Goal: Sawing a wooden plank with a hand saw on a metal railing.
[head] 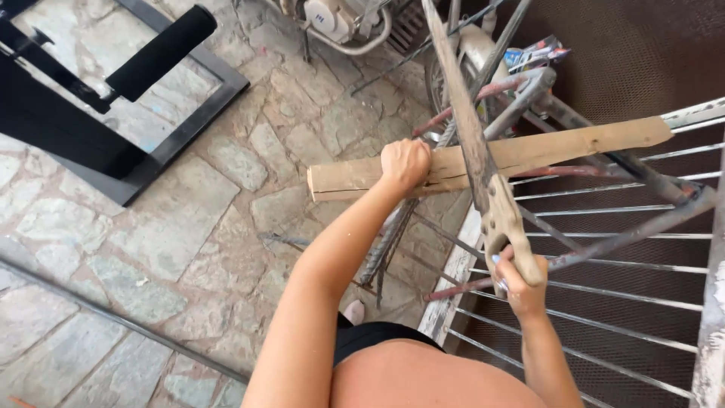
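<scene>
standing over a stone-paved yard, a person has both hands busy with a saw and a piece of wood. the left hand [405,162] is closed in a fist around a pale wooden plank [498,157], gripping it near its left end and pressing it down. the plank lies almost level, tilted slightly up to the right, resting across a rusty metal frame [529,98] of bars and tubes; its far right end reaches toward a white metal railing [604,234] with thin horizontal rods. the right hand [519,283] is wrapped tight around the worn wooden handle of a hand saw [472,128], fingers curled through the grip, light polish showing on one nail. the saw's long, dull blade runs up and away from the handle, crossing over the plank just to the right of the left fist, and it touches the wood there at a steep angle.

off to the upper left stands a black metal stand [113,113] with a padded black roller on an arm, well apart from the work. a thin dark rod [113,317] lies diagonally across the stone floor [189,249] at lower left. behind the frame, at the top of the view, sits some white machinery, partly hidden, and i cannot tell what it is.
</scene>
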